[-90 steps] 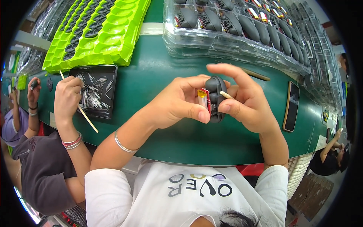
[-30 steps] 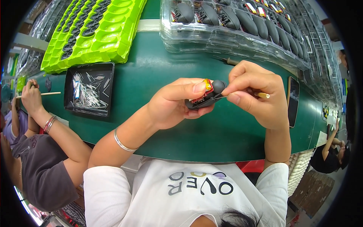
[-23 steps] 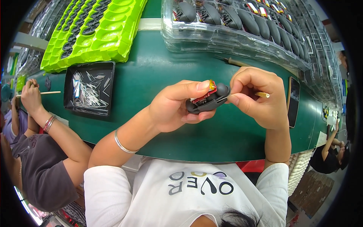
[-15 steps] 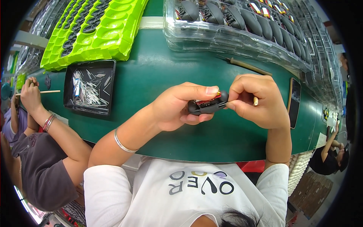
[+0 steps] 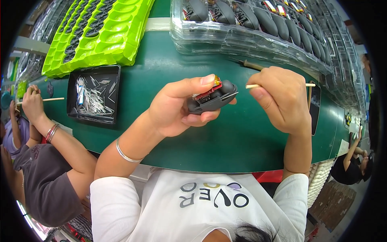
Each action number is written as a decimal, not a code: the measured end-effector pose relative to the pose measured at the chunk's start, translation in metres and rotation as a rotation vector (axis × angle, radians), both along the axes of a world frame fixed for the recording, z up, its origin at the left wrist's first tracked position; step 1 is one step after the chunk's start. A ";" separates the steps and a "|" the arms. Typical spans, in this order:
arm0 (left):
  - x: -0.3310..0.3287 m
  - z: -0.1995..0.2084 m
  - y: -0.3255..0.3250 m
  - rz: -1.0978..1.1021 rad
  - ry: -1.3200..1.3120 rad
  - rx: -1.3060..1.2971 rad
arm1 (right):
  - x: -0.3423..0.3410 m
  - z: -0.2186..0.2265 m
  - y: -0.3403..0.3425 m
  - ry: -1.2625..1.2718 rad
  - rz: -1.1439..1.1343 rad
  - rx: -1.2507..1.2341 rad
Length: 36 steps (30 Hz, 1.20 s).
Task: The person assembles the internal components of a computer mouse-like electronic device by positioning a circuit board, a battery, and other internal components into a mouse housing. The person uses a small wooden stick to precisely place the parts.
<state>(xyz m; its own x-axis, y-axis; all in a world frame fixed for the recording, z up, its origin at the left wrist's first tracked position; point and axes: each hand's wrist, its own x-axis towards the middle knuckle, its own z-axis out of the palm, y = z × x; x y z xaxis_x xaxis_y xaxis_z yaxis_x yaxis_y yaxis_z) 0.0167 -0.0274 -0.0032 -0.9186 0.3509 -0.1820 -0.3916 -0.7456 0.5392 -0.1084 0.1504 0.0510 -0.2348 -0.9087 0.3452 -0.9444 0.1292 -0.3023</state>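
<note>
here we note the left hand point(image 5: 175, 107) clamped on a small dark shell point(image 5: 211, 99) above the green table point(image 5: 161, 72), the right hand point(image 5: 282, 99) pinching a thin stick point(image 5: 258, 85); light, rigid, likely fragile inside, best gripped by its outer edges.

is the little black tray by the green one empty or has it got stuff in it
Not empty. The shallow square black tray holds a loose pile of thin silvery metal strips scattered over its floor.

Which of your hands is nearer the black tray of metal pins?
Left. The left hand is just right of the black tray; the right hand is farther right.
</note>
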 end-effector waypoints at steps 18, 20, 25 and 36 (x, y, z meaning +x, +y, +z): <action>0.001 0.000 0.000 0.000 0.019 -0.053 | 0.006 -0.001 -0.002 0.042 0.071 -0.012; 0.000 0.001 0.000 -0.004 0.026 -0.059 | 0.006 -0.001 -0.002 0.042 0.074 -0.013; 0.000 0.003 0.001 0.015 -0.021 -0.149 | 0.006 0.000 -0.002 0.060 0.074 0.015; -0.004 -0.005 -0.005 0.019 -0.138 -0.256 | 0.008 -0.019 -0.006 0.044 0.082 0.055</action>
<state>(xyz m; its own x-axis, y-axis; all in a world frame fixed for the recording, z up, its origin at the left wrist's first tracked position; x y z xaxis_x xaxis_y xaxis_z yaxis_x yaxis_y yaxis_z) 0.0131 -0.0322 -0.0084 -0.8848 0.2606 -0.3862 -0.4619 -0.5998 0.6534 -0.1007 0.1441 0.0322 -0.1446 -0.9420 0.3029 -0.9647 0.0661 -0.2549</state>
